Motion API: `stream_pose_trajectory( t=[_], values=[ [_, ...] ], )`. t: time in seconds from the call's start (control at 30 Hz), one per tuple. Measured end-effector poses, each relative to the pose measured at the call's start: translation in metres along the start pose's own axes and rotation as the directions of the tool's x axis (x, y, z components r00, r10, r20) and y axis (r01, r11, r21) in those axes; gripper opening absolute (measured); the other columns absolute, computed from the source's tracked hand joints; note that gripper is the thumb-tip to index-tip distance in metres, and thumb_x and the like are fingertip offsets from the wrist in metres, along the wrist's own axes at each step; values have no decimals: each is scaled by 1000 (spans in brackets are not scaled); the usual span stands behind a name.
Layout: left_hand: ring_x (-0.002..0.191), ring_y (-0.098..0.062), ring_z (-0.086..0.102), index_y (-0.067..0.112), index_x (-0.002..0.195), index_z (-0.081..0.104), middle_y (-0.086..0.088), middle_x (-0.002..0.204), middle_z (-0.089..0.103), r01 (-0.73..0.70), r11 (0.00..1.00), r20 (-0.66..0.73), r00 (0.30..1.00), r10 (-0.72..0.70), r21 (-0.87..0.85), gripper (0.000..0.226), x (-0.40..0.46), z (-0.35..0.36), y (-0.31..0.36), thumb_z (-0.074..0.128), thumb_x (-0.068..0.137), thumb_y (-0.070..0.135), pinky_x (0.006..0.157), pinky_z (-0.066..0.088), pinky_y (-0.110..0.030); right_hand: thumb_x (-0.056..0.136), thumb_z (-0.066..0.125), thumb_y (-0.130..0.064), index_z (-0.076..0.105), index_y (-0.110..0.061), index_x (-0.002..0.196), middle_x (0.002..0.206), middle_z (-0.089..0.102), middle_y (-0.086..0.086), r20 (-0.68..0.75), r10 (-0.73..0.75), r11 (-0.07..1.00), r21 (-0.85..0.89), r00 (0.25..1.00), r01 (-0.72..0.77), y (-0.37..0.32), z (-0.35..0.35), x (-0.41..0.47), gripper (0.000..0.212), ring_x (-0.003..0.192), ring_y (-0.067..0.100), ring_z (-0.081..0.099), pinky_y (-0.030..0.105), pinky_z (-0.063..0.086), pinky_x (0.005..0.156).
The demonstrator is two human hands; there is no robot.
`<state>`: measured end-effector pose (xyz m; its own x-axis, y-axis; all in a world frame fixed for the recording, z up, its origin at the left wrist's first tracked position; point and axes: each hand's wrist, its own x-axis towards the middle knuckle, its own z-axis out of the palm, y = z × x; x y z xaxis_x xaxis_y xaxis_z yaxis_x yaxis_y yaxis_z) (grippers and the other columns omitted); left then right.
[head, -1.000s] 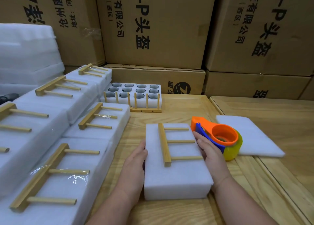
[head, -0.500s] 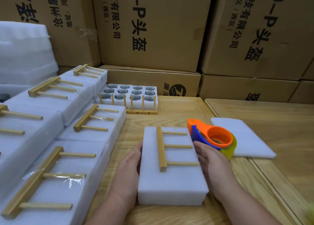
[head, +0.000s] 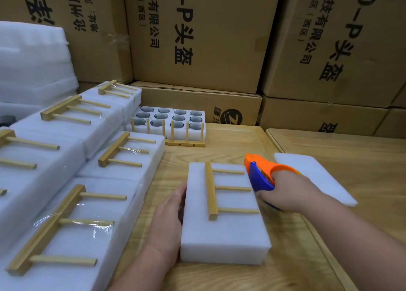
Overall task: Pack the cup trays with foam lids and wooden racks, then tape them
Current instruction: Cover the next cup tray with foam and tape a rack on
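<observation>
Between your hands: white foam block (head: pixel 224 227), wooden rack (head: pixel 222 191) flat on top (untaped). Your left hand (head: pixel 169 220) rests flat-fingered against its side; your right hand (head: pixel 285 191) grips the orange tape dispenser (head: pixel 261 172).

Both forearms enter from the bottom edge of the frame, bare, and reach up toward the middle. The left hand (head: pixel 168 221) lies at lower centre, palm turned to the right, its fingers straight and close together, pressed flat against the left side of the pack (head: pixel 224 231). Its wrist is straight, in line with the forearm. The right arm comes in from the lower right corner and slants up and to the left. The right hand (head: pixel 287 191) sits at centre right, back of the hand up, fingers curled round the tape gun (head: pixel 261 176), with fingertips tucked into its orange ring.
</observation>
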<state>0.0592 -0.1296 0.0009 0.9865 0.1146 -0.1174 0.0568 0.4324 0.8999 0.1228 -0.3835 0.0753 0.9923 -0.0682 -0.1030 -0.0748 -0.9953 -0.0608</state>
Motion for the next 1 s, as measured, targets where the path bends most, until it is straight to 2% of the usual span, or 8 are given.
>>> stream_pose_trajectory(
  t=[0.13,0.27,0.4,0.47,0.53,0.6,0.77,1.0],
  values=[
    [106,-18,73,30,107,80,-3,113,77,4,1000,-1,1000,-4,15,28,-3,0,0,54,101,40,96,56,-44,87,65,-49,50,-26,90,80,57,-7,-84,51,999,-5,995,-51,3,5,7,28,74,13,55,28,39,55],
    [109,-24,72,22,111,79,-7,112,77,-17,1000,-15,1000,18,19,31,-2,1,-2,52,104,36,98,56,-47,90,68,-44,62,-16,80,74,65,6,-262,163,880,474,951,-20,18,-4,11,31,67,21,60,31,40,52],
    [103,-19,74,23,108,81,-5,109,78,-25,999,-21,999,26,35,30,-1,2,-3,53,104,34,74,59,-28,93,71,-33,73,-12,102,92,77,2,-202,262,210,966,944,148,26,-12,9,23,81,18,68,33,49,72],
    [105,-20,73,24,108,80,-4,109,78,-31,998,-12,999,32,49,30,0,2,-3,54,104,37,80,60,-33,96,66,-24,69,-7,120,105,78,4,-191,190,-71,976,963,207,26,-11,8,30,95,20,71,35,50,89],
    [110,-22,72,23,110,80,-5,111,78,-36,998,-2,999,36,51,31,0,2,-4,54,104,38,95,57,-43,96,62,-20,63,-4,130,122,73,13,-201,132,-214,950,971,226,24,-9,4,37,112,27,68,41,49,103],
    [111,-23,71,21,109,80,-6,111,78,-41,998,-4,999,41,48,31,1,2,-4,53,104,37,97,55,-45,96,59,-19,64,-5,128,121,72,16,-216,73,-288,930,974,228,23,-8,-2,35,112,28,69,40,54,101],
    [96,-8,74,24,105,81,-1,107,79,-81,994,0,997,81,76,33,-1,5,-4,49,107,28,67,56,-18,97,52,-17,72,-11,110,98,78,11,-232,88,-367,897,969,248,25,-5,-11,23,85,21,76,31,62,70],
    [111,-7,69,21,122,75,7,116,76,-142,976,12,990,141,165,34,-9,10,-5,43,109,27,79,55,-15,93,56,-18,82,-20,89,90,78,11,-83,99,-320,941,992,111,33,23,-7,26,75,21,76,43,63,69]
  ],
)
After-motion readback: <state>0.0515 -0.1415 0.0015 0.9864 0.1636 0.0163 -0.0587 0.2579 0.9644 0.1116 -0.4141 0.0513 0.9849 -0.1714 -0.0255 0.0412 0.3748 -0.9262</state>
